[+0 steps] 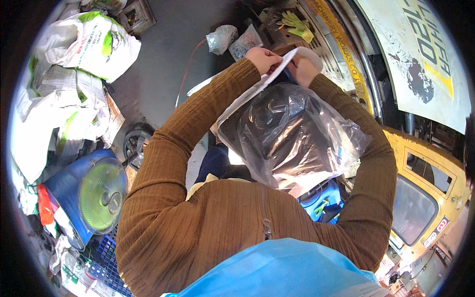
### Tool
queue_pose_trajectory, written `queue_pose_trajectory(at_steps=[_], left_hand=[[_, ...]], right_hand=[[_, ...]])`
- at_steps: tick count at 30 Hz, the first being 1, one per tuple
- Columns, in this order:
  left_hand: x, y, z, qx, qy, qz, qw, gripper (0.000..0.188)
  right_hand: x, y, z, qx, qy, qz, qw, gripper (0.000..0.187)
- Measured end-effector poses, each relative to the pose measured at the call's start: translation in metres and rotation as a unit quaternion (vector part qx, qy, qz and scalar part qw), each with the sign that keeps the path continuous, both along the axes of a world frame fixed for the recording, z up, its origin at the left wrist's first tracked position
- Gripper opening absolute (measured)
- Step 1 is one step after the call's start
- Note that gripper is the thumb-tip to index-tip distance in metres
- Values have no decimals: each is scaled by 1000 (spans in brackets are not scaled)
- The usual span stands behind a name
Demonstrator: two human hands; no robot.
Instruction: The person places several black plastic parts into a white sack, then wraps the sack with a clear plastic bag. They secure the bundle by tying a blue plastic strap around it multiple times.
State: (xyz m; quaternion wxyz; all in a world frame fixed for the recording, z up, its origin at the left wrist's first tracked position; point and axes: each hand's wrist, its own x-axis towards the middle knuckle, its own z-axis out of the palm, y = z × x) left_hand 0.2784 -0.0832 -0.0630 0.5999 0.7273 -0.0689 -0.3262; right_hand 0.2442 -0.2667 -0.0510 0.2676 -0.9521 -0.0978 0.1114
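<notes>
My left hand (263,60) and my right hand (303,70) are close together at the far end of my reach. Between them runs a white strip (251,92), long and flat, that curls over toward the right at its far end. The left fingers pinch its edge. My right fingers are bent against its inner side, partly hidden by it. In front of my body, a clear plastic bag (297,133) lies loosely crumpled over a dark surface beside the strip. What supports the bag underneath is mostly covered.
On the left are white sacks (106,47), a blue drum (64,185) and a green-faced fan (102,195). Yellow-green gloves (297,27) and small clear bags (221,39) lie ahead. A yellow machine (420,183) and a white panel (420,54) stand at the right.
</notes>
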Motion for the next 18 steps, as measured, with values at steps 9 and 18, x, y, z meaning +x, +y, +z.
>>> queue_pose_trajectory(at_steps=[9,18], left_hand=[[7,14,14,-35,-190,143,971,26],[7,24,22,-391,-30,155,907,13]], right_hand=[[23,15,123,8,-166,62,984,28],[78,21,81,135,162,48,976,21]])
